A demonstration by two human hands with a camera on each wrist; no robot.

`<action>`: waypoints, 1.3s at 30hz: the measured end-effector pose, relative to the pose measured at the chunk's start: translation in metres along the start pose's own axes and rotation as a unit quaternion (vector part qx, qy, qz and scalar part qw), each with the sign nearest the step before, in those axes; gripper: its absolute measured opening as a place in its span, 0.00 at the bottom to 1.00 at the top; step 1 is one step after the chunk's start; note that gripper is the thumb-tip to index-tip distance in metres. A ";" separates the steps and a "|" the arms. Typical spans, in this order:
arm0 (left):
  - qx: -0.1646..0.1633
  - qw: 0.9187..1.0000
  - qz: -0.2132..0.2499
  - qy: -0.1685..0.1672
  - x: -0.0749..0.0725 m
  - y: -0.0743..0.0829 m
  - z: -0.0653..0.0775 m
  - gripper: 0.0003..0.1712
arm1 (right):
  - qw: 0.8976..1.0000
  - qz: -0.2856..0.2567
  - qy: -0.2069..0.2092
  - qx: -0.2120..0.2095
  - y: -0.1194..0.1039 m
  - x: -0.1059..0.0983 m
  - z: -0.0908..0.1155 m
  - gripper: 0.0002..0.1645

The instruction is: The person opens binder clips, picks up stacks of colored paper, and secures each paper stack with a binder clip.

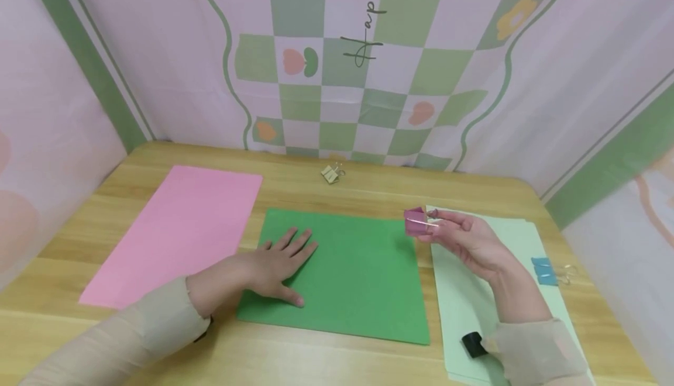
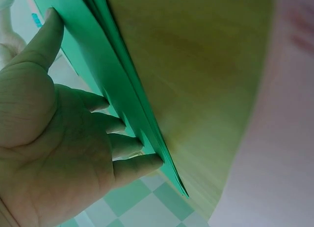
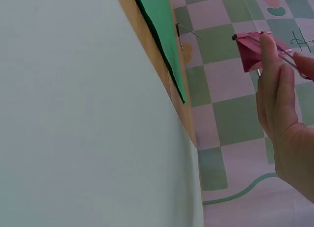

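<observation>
My left hand lies with spread fingers on the left part of a stack of green paper. Several sheet edges of that stack show in the left wrist view, with the fingertips touching its top. Above the left edge of the pale green paper, my right hand pinches a pink binder clip by its wire handles. In the right wrist view the pink clip is held up off the table, between thumb and fingers.
Pink paper lies at the left. The pale green paper at the right carries a blue binder clip on its right edge. A yellowish binder clip sits at the back of the wooden table, before a patterned cloth.
</observation>
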State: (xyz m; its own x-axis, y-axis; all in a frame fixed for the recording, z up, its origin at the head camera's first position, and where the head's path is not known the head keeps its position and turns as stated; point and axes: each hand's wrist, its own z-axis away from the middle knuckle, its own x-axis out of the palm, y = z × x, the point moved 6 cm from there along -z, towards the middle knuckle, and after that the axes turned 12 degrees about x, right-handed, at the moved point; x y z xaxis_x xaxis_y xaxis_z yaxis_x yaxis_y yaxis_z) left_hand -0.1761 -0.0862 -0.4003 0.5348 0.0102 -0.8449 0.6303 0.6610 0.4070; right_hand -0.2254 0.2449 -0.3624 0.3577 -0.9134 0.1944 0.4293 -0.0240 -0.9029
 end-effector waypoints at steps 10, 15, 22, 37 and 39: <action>0.001 1.000 -0.001 -0.002 0.000 0.001 0.001 0.61 | 0.997 -0.063 -0.014 -0.030 -0.008 -0.002 0.007 0.14; 0.001 1.000 -0.001 -0.003 0.000 0.002 0.002 0.61 | 0.993 -0.110 -0.027 -0.031 -0.007 -0.004 0.008 0.17; -0.005 1.000 0.002 -0.004 0.000 0.002 0.001 0.61 | 0.990 -0.137 -0.012 -0.032 -0.007 -0.007 0.010 0.17; 0.002 1.000 0.005 -0.003 0.000 0.000 -0.001 0.61 | 0.989 -0.140 -0.008 -0.047 -0.006 -0.008 0.017 0.20; 0.001 1.000 0.006 -0.003 0.000 0.000 -0.001 0.61 | 0.990 -0.133 -0.003 -0.047 -0.006 -0.008 0.018 0.19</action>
State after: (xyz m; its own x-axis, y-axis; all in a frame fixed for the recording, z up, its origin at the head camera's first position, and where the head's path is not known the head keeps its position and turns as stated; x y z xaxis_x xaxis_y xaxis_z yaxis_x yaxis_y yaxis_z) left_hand -0.1766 -0.0861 -0.4008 0.5458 0.0146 -0.8378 0.6251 0.6587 0.4187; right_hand -0.2161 0.2601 -0.3516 0.2476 -0.8672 0.4320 0.4307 -0.3008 -0.8509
